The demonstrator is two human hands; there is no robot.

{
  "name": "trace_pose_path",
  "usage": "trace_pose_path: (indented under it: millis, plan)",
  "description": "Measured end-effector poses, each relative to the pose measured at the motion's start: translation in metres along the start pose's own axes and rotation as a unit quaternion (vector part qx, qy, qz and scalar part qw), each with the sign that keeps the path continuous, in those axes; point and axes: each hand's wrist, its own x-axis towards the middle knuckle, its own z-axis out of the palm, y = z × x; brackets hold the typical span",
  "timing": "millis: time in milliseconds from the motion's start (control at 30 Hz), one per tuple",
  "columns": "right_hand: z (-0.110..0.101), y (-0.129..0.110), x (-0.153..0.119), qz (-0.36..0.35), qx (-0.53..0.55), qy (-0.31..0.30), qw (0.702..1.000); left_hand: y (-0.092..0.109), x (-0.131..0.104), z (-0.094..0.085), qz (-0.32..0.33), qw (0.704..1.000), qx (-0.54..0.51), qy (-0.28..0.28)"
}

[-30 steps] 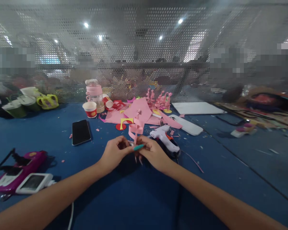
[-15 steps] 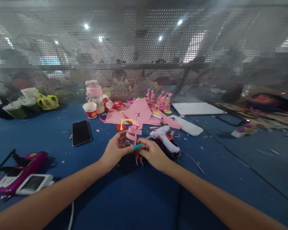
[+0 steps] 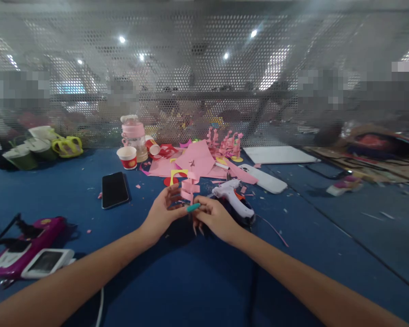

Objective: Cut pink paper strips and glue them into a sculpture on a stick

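Observation:
Upright in front of me is a curled pink paper strip (image 3: 190,186), wound in loops around a thin pink stem. My right hand (image 3: 215,215) pinches its lower end between thumb and fingers. Curved around its left side, my left hand (image 3: 165,211) has its thumb, with a long teal nail, against the base, while the other fingertips are at the loops. The exact contact under the nail is hidden. Just right of my right hand lies a white glue gun (image 3: 233,197). Behind the strip are a yellow paper cut-out (image 3: 175,174) and pink paper sheets (image 3: 196,159).
A black phone (image 3: 115,190), a purple power strip (image 3: 44,227) and a white device (image 3: 47,263) lie to the left. Further back stand a paper cup (image 3: 127,157), a pink-lidded bottle (image 3: 135,136) and several pink paper curls (image 3: 230,144). A white phone (image 3: 264,178) lies right.
The curled paper strip has turned slightly and sits a little lower, its loops seen more from the side. Both hands keep nearly the same place. The view has shifted slightly.

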Motion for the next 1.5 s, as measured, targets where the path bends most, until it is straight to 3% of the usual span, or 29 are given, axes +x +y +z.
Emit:
trace_pose_path:
  millis: [300, 567, 1500]
  plan:
    - [0.0067, -0.0034, -0.0051, -0.008, 0.011, -0.090, 0.996, -0.0006, 0.0022, -0.0021, -0.026, 0.997, -0.060, -0.048]
    - [0.0047, -0.0018, -0.0030, 0.008, 0.042, -0.064, 0.997, -0.0022, 0.0019, -0.0030, -0.031, 0.994, -0.090, -0.046]
    - [0.0004, -0.0060, 0.0007, 0.068, 0.084, -0.055, 0.993, 0.0022, -0.0012, -0.0001, -0.072, 0.979, -0.182, -0.061]
